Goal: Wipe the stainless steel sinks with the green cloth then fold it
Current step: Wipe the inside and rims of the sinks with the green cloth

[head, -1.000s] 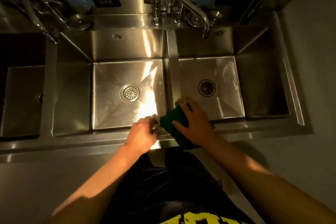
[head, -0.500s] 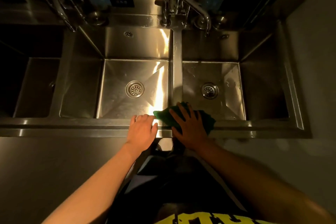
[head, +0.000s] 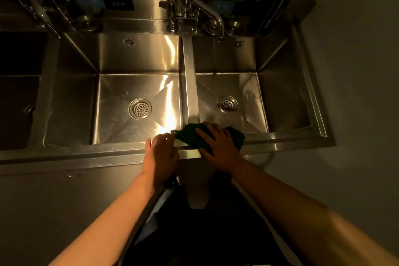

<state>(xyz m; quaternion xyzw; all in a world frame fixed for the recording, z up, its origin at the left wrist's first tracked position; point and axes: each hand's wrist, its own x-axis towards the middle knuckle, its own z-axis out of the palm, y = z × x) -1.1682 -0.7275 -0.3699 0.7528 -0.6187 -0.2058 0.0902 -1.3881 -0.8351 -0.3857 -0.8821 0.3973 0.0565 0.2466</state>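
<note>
Right hand flat, covering green cloth, left hand grip on cloth corner unclear

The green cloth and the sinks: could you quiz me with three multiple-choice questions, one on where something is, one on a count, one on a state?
1. Where does the green cloth lie?
A. over the front rim, where the divider meets it
B. around the faucet
C. on the floor

2. How many round drain strainers show clearly on the lit basin floors?
A. one
B. two
C. four

3. What is the right hand doing?
A. hanging free
B. turning a tap
C. pressing flat on the cloth

Answers: 1 A, the cloth drapes over the rim at the divider. 2 B, one strainer in the middle basin, one in the right. 3 C, its fingers are spread on the cloth, the left hand at the cloth's left edge.
</note>
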